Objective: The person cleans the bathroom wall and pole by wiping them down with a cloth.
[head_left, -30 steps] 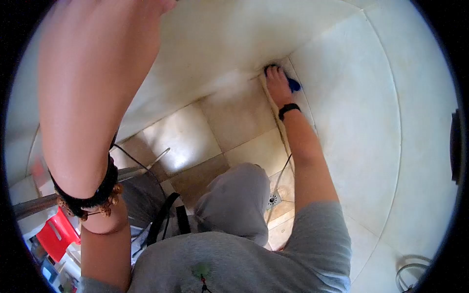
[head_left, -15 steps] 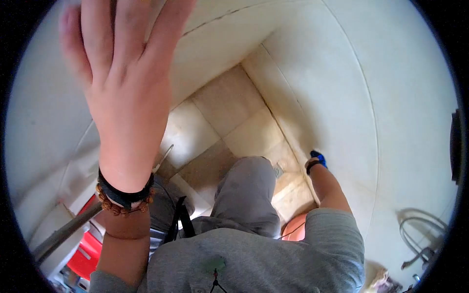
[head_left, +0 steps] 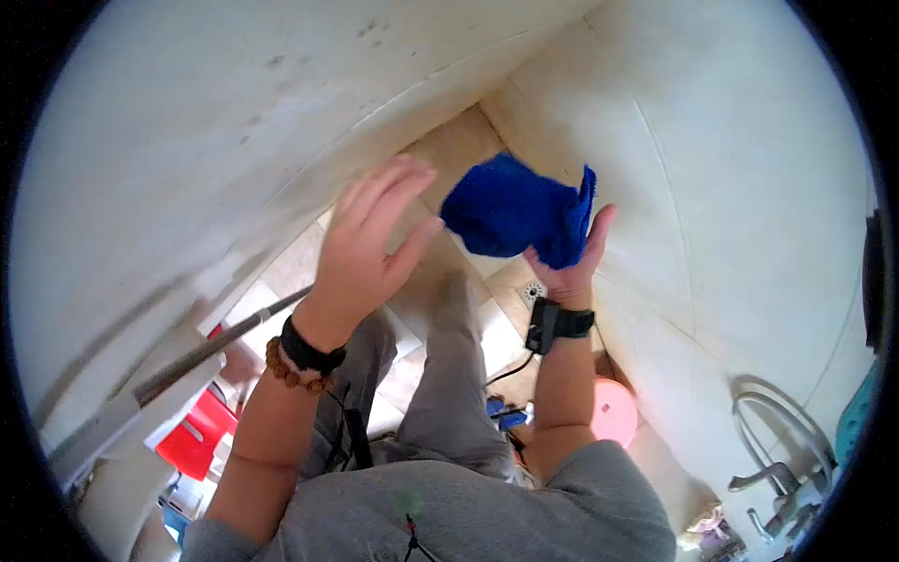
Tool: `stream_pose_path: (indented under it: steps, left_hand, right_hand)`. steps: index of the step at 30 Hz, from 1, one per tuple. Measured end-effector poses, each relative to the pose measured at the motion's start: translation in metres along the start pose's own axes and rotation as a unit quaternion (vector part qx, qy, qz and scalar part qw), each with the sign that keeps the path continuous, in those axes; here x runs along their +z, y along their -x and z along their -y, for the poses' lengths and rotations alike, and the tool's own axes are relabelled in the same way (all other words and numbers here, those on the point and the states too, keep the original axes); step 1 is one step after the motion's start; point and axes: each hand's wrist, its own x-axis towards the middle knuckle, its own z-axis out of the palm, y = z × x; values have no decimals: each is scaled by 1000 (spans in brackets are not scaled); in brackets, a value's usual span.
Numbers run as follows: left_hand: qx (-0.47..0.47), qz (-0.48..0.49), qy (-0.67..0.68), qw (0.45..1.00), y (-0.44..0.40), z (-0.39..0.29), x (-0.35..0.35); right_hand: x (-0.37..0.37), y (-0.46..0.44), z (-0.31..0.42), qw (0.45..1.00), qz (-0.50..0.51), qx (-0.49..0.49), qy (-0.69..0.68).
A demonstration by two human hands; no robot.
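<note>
from where i stand, the left hand [head_left: 365, 245], worn with a black wristband and brown beads, has come down from close to the camera and is now just left of centre, its fingers blurred, bent a little and apart, gripping nothing. its thumb tip is right by the edge of the dark blue fabric cloth [head_left: 510, 208]; i cannot tell whether they touch. that cloth, bunched low against the wall half a second ago, is now spread out mid-frame, clear of the wall, so the rubbing looks paused to me. the right hand [head_left: 567, 281] sits under its right end, palm up, thumb apart; its other fingers are hidden, so i cannot tell how firmly they grip.

round about, at lower left, a long grey metal rail [head_left: 225, 345] slants up to the left wrist, over a red plastic seat [head_left: 198, 436]. below centre, the person's legs and a thin black cable [head_left: 511, 373] crowd the floor. a round metal drain [head_left: 534, 292] shows near the right wrist, a pink round stool [head_left: 614, 414] beyond the elbow. at far lower right, a silver metal tap [head_left: 779, 480] juts out, the likeliest snag on that side.
</note>
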Motion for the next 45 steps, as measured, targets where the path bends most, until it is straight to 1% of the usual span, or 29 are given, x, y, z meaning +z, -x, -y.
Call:
stream_pose_path:
  steps: [1, 2, 4, 6, 7, 9, 11, 13, 15, 16, 19, 21, 23, 24, 27, 28, 29, 30, 31, 33, 34, 35, 37, 39, 40, 41, 42, 43, 45]
  left_hand:
    - [-42, 18, 52, 998, 2, -13, 6]
    - [-116, 29, 183, 976, 3, -21, 8]
    - [-257, 55, 430, 864, 11, -46, 17]
    - [-317, 95, 416, 847, 12, -67, 14]
    - [-338, 121, 416, 836, 8, -80, 13]
    - [-282, 167, 238, 914, 7, -80, -6]
    - [-261, 168, 133, 941, 8, -113, -23]
    - [-224, 160, 109, 955, 22, -130, -28]
    - [-185, 145, 90, 968, 26, -160, -42]
    - [-179, 152, 93, 968, 26, -182, -52]
    - [-126, 153, 83, 977, 46, -196, -50]
    - [-109, 169, 88, 976, 48, -215, -59]
    - [-150, 199, 62, 966, 49, -259, -77]
    - [-137, 216, 62, 965, 49, -266, -81]
    - [-94, 259, 78, 958, 53, -270, -68]
    - [-49, 230, 100, 967, 59, -272, -58]
    - [-19, 192, 121, 974, 60, -276, -50]
    - [-40, 179, 186, 965, 63, -292, -43]
    - [-52, 214, 249, 943, 63, -304, -35]
    - [-81, 284, 369, 882, 66, -331, -17]
    - [-13, 291, 325, 900, 69, -361, -18]
    - [24, 327, 309, 893, 74, -384, -20]
    - [102, 378, 283, 876, 80, -430, -19]
    - [131, 377, 282, 872, 87, -475, -18]
    - [148, 374, 283, 871, 89, -498, -16]
    - [219, 324, 247, 886, 93, -521, -13]
    - [286, 270, 206, 896, 96, -542, -9]
    - [344, 259, 167, 887, 97, -553, 4]
    - [450, 217, 79, 863, 83, -584, 35]
  right_hand:
    - [24, 8, -9, 1000, 10, -7, -20]
    - [46, 10, -22, 998, 33, -50, 29]
    - [71, 31, -37, 980, 74, -139, 118]
    - [83, 59, -24, 968, 63, -29, 243]
    - [96, 71, -13, 956, 109, 15, 271]
    - [111, 80, -25, 963, -62, 28, 261]
    - [116, 114, -16, 939, -216, 43, 264]
    - [97, 151, -4, 924, -248, -12, 292]
    - [124, 194, 11, 882, -317, -108, 333]
    - [146, 220, 25, 869, -314, -111, 365]
    - [141, 266, 32, 845, -328, -123, 404]
    - [182, 301, 40, 837, -273, -127, 458]
    - [190, 343, 51, 703, -299, -63, 643]
    - [189, 358, 47, 660, -308, -117, 675]
    - [216, 422, 35, 635, -322, -270, 648]
    - [208, 440, 24, 677, -316, -297, 595]
    - [195, 451, 22, 640, -307, -318, 628]
    - [194, 478, 11, 612, -326, -361, 624]
    - [193, 501, 5, 584, -342, -396, 620]
    - [174, 545, -11, 491, -419, -411, 643]
    - [171, 564, -17, 484, -464, -385, 635]
    - [169, 582, -21, 475, -506, -359, 624]
    - [131, 615, -23, 403, -489, -347, 691]
    - [120, 645, -21, 423, -494, -351, 674]
    - [103, 659, -18, 506, -451, -371, 635]
    - [85, 673, -7, 582, -399, -385, 595]
    - [92, 685, 7, 602, -409, -366, 580]
    - [109, 696, 12, 624, -419, -344, 563]
    - [98, 718, 38, 484, -420, -338, 689]
